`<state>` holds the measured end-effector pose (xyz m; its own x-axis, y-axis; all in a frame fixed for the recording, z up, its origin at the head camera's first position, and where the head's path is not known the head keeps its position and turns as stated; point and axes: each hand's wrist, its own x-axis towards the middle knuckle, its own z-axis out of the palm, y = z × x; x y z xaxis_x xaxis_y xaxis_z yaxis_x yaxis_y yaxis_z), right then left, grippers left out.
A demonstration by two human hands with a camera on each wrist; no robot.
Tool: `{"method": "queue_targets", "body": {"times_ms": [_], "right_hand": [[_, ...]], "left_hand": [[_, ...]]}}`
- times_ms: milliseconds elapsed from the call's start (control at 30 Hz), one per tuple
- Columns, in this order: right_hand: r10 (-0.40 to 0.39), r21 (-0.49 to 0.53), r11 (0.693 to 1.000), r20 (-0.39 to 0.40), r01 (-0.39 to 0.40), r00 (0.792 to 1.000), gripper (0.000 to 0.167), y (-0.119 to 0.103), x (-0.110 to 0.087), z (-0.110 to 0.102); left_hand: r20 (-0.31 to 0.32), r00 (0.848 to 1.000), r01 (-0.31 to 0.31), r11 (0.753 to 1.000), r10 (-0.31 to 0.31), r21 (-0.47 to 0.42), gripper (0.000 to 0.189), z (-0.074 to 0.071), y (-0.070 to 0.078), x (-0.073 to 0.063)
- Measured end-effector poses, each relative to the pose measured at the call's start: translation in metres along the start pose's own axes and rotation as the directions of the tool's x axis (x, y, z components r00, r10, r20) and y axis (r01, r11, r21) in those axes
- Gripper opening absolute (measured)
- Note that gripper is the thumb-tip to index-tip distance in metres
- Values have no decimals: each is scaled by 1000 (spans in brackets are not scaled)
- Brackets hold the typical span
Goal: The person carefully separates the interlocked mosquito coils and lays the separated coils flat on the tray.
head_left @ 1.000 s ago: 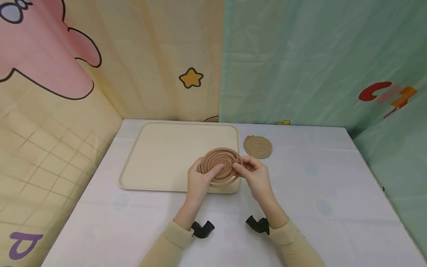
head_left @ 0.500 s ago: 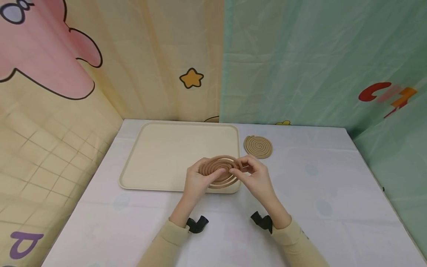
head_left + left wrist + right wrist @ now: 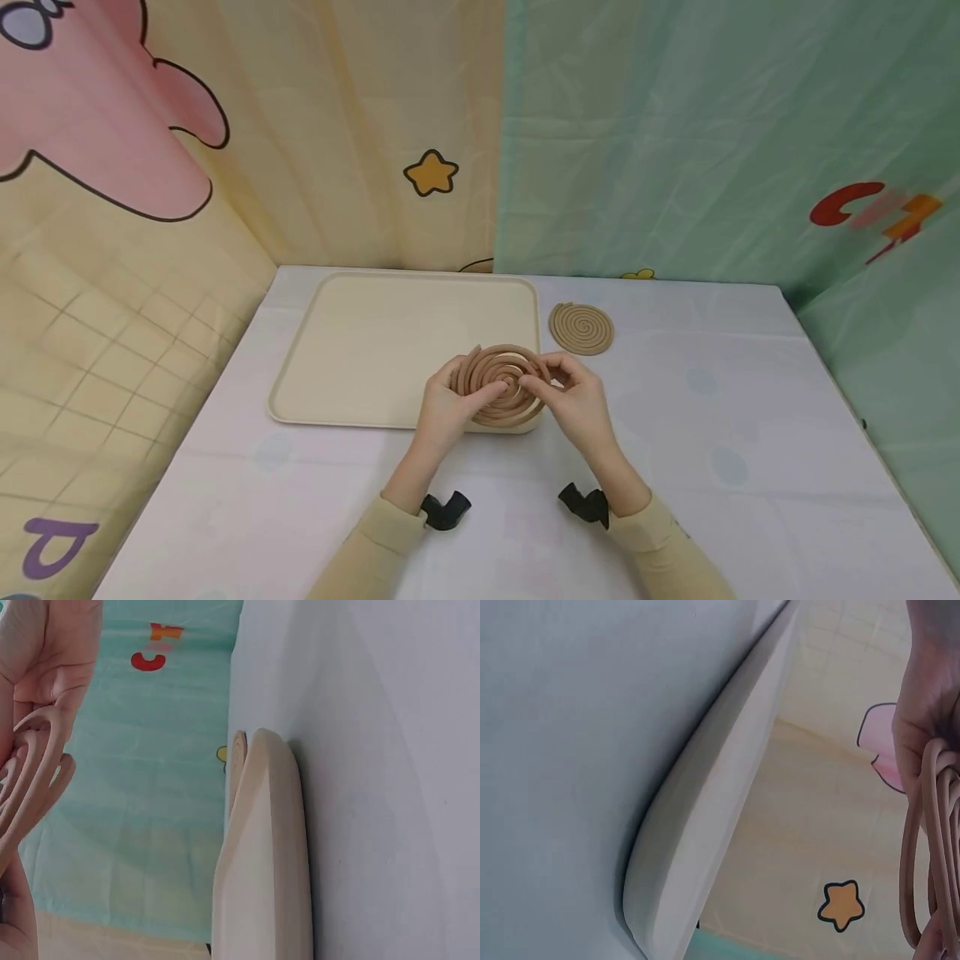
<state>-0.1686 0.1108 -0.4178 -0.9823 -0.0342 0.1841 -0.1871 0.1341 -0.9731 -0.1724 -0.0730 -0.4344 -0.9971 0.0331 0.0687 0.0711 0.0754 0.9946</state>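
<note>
A pair of reddish-brown mosquito coils, seemingly nested together, makes up the spiral point(image 3: 480, 372) between my hands, above the tray's near right corner. My left hand point(image 3: 442, 410) grips its left side, thumb on top near the middle. From the right, my right hand point(image 3: 576, 404) pinches the spiral between thumb and fingers. Gaps show between the rings, and an end sticks up at the upper left. In the left wrist view the coil's rings point(image 3: 36, 784) stand apart from one another. The right wrist view shows loops point(image 3: 930, 799) at its edge. Undersides and some fingertips are hidden.
Beneath and left of the hands lies a cream tray point(image 3: 375, 350) with a raised rim. A tan spiral coil point(image 3: 581, 328) rests flat on the white-covered table point(image 3: 675, 467), just right of the tray. Printed curtains point(image 3: 645, 142) stand behind and at both sides.
The spiral has come slightly down, tipped flatter and then partly back up. Its rings are shifted against each other, and an end now shows at the upper left. Both hands keep hold.
</note>
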Motion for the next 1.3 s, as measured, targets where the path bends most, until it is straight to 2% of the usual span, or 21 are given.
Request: {"method": "queue_targets", "body": {"times_ms": [133,233,300,400,500,600,667,867,1033,1100,1200,1300], "right_hand": [[91,31,995,-5,-91,996,24,3,-1,2],[87,-1,996,9,-87,996,24,3,-1,0],[47,-29,999,36,-46,998,24,2,-1,-1],[-62,-131,989,83,72,995,22,-1,0,-4],[-182,-277,936,141,215,973,20,-6,1,-5],[-253,-379,872,192,309,948,19,-10,3,-5],[-267,-398,854,220,336,938,18,-12,4,-5],[-221,-388,867,263,313,939,18,-14,5,-6],[-235,-406,840,328,361,915,24,-17,7,-6],[-221,-394,852,325,344,920,26,-16,8,-6],[-142,-346,908,274,235,951,30,-14,7,-6],[-33,-278,956,211,92,977,34,-9,7,-7]], "left_hand": [[-10,999,36,998,-37,-54,44,0,-3,1],[4,999,49,998,-49,-33,37,0,-2,-1],[28,998,48,999,-48,4,33,-1,-1,-2],[76,996,30,997,-36,77,30,-3,1,-3],[123,992,7,987,-27,160,29,-3,2,-3],[147,988,12,981,-41,191,30,-3,2,-2],[156,986,25,981,-56,190,30,-3,1,-2],[180,979,58,981,-91,184,33,-5,-2,0],[208,973,56,980,-96,190,35,-6,-4,3],[230,968,71,988,-102,140,39,-7,-5,5],[257,955,149,989,-145,7,56,-7,-9,6],[294,937,244,955,-188,-169,70,-6,-12,6]]}}
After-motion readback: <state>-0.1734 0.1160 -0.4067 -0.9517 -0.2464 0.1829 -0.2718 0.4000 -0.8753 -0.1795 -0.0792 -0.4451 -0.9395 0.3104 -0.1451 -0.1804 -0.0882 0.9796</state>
